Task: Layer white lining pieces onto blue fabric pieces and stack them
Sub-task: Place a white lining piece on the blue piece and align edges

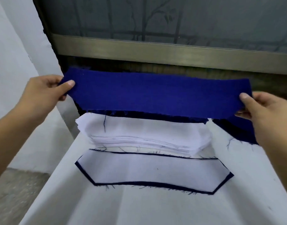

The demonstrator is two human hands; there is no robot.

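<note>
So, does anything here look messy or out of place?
Only small things. The white lining stack is fanned out unevenly at its left end, not squared. Loose dark threads lie on it and on the white table cover, and the held blue piece has a frayed lower edge.

I count one blue fabric piece (155, 96) between my left hand (42, 91) and right hand (269, 114), one stack of white lining pieces (144, 133) too many to number, and one white-on-blue layered pair (152, 171).

Blue fabric piece (155, 96) — aloft, stretched flat
</note>
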